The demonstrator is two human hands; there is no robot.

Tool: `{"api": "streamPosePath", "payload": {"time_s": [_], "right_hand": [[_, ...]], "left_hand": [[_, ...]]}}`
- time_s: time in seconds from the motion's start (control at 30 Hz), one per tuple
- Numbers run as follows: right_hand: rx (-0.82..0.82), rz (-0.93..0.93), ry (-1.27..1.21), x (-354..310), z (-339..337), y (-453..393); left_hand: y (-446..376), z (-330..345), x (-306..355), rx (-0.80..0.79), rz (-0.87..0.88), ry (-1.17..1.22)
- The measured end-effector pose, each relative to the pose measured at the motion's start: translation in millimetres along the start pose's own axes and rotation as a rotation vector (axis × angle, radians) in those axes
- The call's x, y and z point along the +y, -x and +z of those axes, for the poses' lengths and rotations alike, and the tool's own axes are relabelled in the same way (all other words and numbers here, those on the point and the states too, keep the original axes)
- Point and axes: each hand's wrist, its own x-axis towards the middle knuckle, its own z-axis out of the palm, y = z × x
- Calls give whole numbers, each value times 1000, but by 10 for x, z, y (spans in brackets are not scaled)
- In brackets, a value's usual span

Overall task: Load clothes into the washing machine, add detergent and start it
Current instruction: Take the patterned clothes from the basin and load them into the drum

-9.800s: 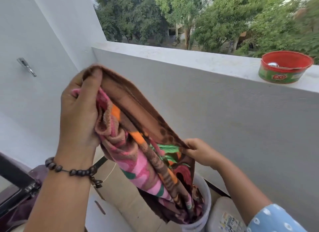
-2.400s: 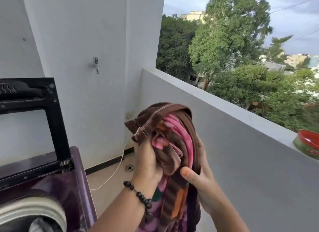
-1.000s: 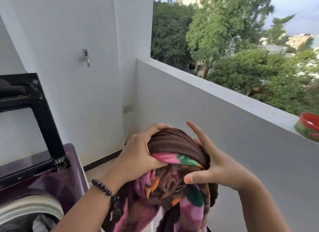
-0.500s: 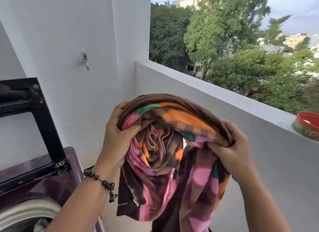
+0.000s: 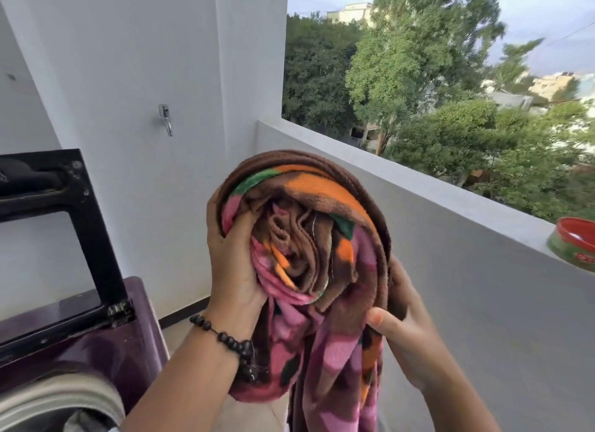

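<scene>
A balcony is shown, closed in by white walls on the left and by a grey parapet (image 5: pixel 418 187) that runs from the middle to the right edge, with trees and distant buildings beyond it. A metal tap (image 5: pixel 165 119) is fixed to the white wall. On the top of the parapet, at its right end, a red and green tub (image 5: pixel 574 243) is set.

The lower left corner is filled by the washing machine (image 5: pixel 106 344), a dark purple top-loader. Its black lid (image 5: pixel 48 212) is raised upright, and the pale rim of the drum can be made out at the bottom edge, with something grey inside.

In the middle, a thick blanket (image 5: pixel 309 264) patterned in brown, pink, orange and green is held up in the air, just right of the machine and not yet over the drum. Half a second ago it was stretched wide between the two hands; it has now been gathered into a tight roll, with its loose tail left hanging below the bottom edge.

The left hand (image 5: pixel 231 261), with a bead bracelet (image 5: pixel 225 335) on its wrist, is curled round the left side of the roll. The right hand (image 5: pixel 402 315) is clasped round the lower right side, thumb in front.

The compacting is judged to be preparation for loading: a bundle of this bulk is more easily passed through the opening. A move left and down over the drum is still needed, and the hanging tail could catch on the rim. Detergent and starting remain undone.
</scene>
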Motion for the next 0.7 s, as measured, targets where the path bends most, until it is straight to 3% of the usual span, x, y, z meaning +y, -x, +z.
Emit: {"api": "streamPosePath", "payload": {"time_s": [0.23, 0.37, 0.5, 0.7], "right_hand": [[-46, 56, 23, 132, 193, 45], [130, 65, -97, 140, 407, 25], [366, 71, -185, 130, 341, -19], [401, 9, 31, 64, 14, -84]], "left_hand": [[-65, 46, -120, 21, -139, 149], [276, 111, -317, 142, -140, 50], [658, 85, -392, 97, -187, -89], [818, -250, -264, -165, -429, -271]]}}
